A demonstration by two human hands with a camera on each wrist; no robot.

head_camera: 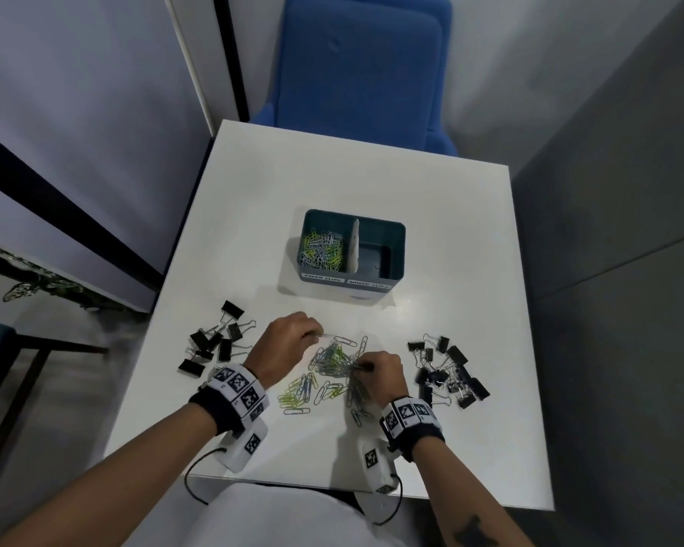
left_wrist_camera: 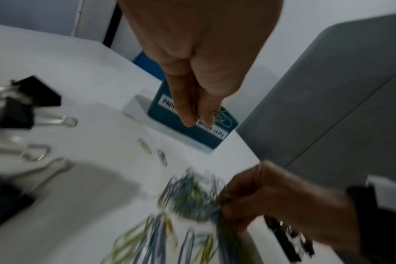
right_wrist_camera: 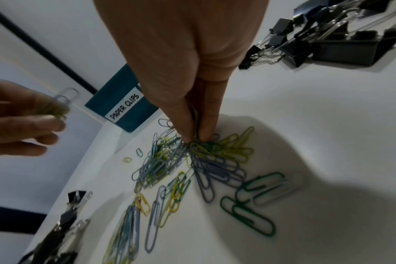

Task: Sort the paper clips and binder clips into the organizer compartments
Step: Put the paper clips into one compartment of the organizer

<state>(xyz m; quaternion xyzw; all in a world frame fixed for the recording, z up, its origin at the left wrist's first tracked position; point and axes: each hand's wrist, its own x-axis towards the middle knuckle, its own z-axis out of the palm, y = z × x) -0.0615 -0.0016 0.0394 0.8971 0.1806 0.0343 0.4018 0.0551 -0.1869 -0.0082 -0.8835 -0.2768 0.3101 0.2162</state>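
A teal two-compartment organizer (head_camera: 395, 246) stands mid-table; its left compartment holds several coloured paper clips (head_camera: 322, 250), its right one looks empty. A loose pile of paper clips (head_camera: 332, 363) lies on the table in front of me. My left hand (head_camera: 312, 333) is lifted a little above the pile's far left and pinches a few paper clips (right_wrist_camera: 61, 105). My right hand (head_camera: 362, 367) reaches down into the pile, its fingertips (right_wrist_camera: 188, 137) pinching a bunch of clips (right_wrist_camera: 196, 142) at the table surface.
Black binder clips lie in two heaps: one at the left (head_camera: 214, 341), one at the right (head_camera: 449, 373). The white table (head_camera: 451, 230) ends close to my body. A blue chair (head_camera: 360, 65) stands beyond the far edge; grey panel on the right.
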